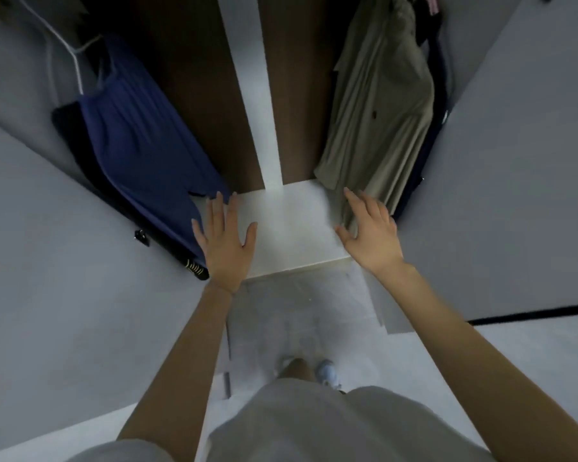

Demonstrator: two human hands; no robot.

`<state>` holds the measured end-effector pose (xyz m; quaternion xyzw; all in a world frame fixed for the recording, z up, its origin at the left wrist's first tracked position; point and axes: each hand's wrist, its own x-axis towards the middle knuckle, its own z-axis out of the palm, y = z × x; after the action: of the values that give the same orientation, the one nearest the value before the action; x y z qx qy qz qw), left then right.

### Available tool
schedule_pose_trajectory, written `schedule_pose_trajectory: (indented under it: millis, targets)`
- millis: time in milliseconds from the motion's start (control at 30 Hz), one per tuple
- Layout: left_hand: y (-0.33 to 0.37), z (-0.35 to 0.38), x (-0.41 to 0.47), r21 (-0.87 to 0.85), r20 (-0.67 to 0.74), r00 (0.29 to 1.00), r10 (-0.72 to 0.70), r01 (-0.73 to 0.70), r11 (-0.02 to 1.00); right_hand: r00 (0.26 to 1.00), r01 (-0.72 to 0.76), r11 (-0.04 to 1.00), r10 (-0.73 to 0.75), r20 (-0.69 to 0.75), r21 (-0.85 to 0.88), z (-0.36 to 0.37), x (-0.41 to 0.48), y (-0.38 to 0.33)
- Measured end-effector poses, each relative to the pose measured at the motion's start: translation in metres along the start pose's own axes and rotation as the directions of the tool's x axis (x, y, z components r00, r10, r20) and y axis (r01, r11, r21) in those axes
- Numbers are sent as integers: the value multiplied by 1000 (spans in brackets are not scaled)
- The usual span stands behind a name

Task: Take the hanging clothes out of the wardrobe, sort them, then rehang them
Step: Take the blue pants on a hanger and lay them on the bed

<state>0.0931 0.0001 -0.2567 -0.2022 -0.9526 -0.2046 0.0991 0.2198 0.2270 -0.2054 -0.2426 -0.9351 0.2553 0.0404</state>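
Evidently the sorting has not begun, since clothes hang on both sides of the open wardrobe. At the far left a blue pleated garment (141,141) hangs from a white hanger (77,58), with a darker piece (65,128) behind it, both pushed to that side so the middle stays free. Just beside its hem is the left hand (224,241), palm down over the white wardrobe base (291,228), its fingers (218,208) straight and spread and holding nothing. Whether the little finger touches the blue cloth I cannot tell. Across the base the right hand (371,235) is the same, fingers (356,203) spread, slightly bent and empty, their tips at the lower edge of a khaki garment (381,111). This hangs to the right of the white divider (251,95), with dark clothes (431,151) behind it. Both hands look poised to reach outward, one for each group.
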Motion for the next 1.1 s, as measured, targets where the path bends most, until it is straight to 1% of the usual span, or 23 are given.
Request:
schedule_pose_trajectory:
  millis: [167, 267, 333, 500, 600, 700, 933, 1100]
  targets:
    - [-34, -23, 40, -37, -220, 974, -61, 54, 998, 991, 102, 995, -100, 90, -17, 15, 54, -38]
    - [-57, -36, 70, -44, -309, 944, -113, 104, 994, 983, 158, 985, -150, 108, -67, 26, 89, -67]
    - [-72, -45, 95, -23, -344, 931, -121, 120, 992, 980, 178, 982, -171, 103, -66, 31, 112, -89]
    - [-110, -60, 150, 62, -319, 942, -102, 128, 990, 960, 270, 963, -269, 84, 0, 47, 161, -149]
    - [-130, -65, 178, 33, -312, 935, -168, 187, 982, 948, 305, 952, -307, 80, 38, 54, 184, -181]
    - [-140, -69, 197, -10, -283, 944, -170, 175, 985, 939, 333, 942, -335, 81, 34, 61, 199, -205]
    - [-136, -75, 233, -149, -244, 931, -271, 240, 959, 933, 345, 936, -351, 79, 76, 76, 221, -230]
    - [-128, -78, 265, -149, -207, 935, -287, 260, 954, 932, 346, 935, -351, 88, 72, 81, 232, -231]
